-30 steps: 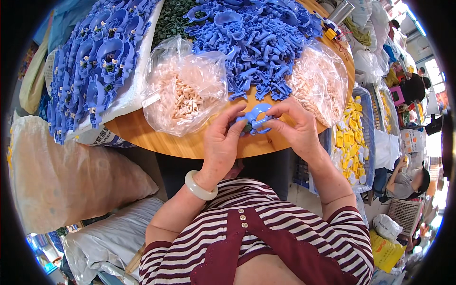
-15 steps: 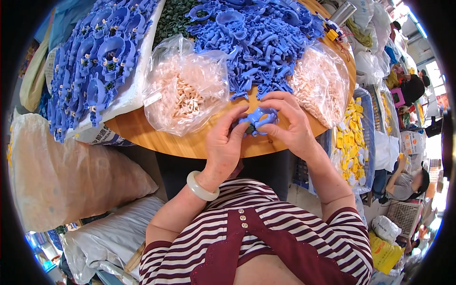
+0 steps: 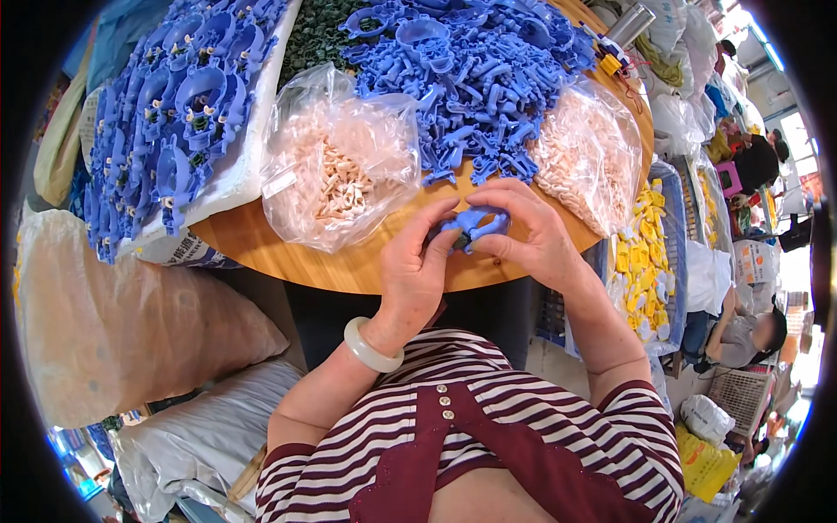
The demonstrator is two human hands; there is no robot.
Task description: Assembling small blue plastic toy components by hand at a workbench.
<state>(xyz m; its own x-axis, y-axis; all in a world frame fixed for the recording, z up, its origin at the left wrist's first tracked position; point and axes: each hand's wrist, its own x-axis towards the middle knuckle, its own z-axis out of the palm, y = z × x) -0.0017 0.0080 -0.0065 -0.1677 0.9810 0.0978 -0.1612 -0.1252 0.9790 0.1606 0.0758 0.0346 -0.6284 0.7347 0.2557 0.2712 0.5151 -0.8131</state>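
Both my hands grip one blue plastic toy part (image 3: 478,227) just above the front of the round wooden table. My left hand (image 3: 417,248), below a pale bangle, pinches its left side, where a dark green bit shows by the thumb. Curled around its right side, my right hand (image 3: 534,235) holds it between thumb and fingers. The fingers hide some of the part. Right behind it lies a big heap of blue plastic parts (image 3: 479,78). An open clear bag of small cream-coloured pieces (image 3: 344,179) stands left of my hands, and a similar bag (image 3: 593,152) stands to their right.
Dark green parts (image 3: 318,44) lie at the back. A white board (image 3: 248,166) with rows of assembled blue pieces (image 3: 200,87) covers the left side. Right of the table (image 3: 261,248) is a blue crate of yellow parts (image 3: 645,261). Large sacks (image 3: 139,322) crowd the lower left.
The blue part has turned a little between my fingers, and my right fingers have shifted slightly down over it. Both hands keep hold of it.
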